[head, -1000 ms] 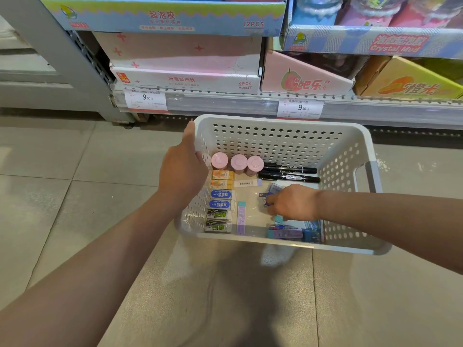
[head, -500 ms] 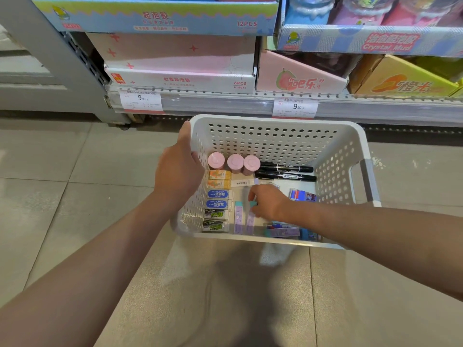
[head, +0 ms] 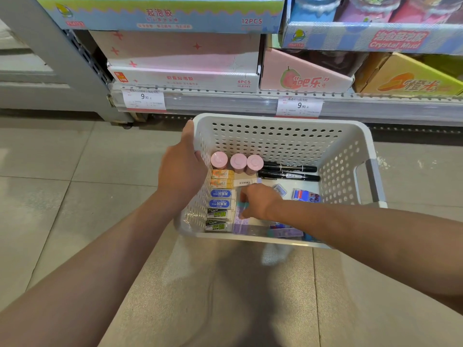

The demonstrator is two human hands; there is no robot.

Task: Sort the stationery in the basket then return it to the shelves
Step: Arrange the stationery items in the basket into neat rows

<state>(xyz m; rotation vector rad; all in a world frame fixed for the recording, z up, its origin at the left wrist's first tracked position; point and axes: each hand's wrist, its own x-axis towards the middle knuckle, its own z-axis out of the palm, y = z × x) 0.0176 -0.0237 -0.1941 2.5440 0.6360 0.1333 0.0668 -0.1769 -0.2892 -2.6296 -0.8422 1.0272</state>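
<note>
A white perforated basket (head: 280,121) is held above the tiled floor. My left hand (head: 181,169) grips its left rim. Inside, a column of boxed erasers (head: 220,200) lines the left wall, three pink-capped tubes (head: 238,162) stand at the back, and two black markers (head: 290,172) lie beside them. My right hand (head: 259,201) reaches down inside, fingers curled on a thin purple and teal pack (head: 241,217) lying beside the erasers. A small blue and red pack (head: 305,195) lies at the right, and more purple packs (head: 285,231) sit along the near wall.
A store shelf (head: 225,102) with price tags runs just behind the basket, stacked with pink, blue and yellow display boxes (head: 183,58). A grey upright post (head: 57,53) stands at the left. Tiled floor (head: 75,196) spreads to the left and below.
My right hand moved from the basket's middle leftward to the purple packs beside the erasers. A blue and red pack lies uncovered at the right. My left hand kept its grip.
</note>
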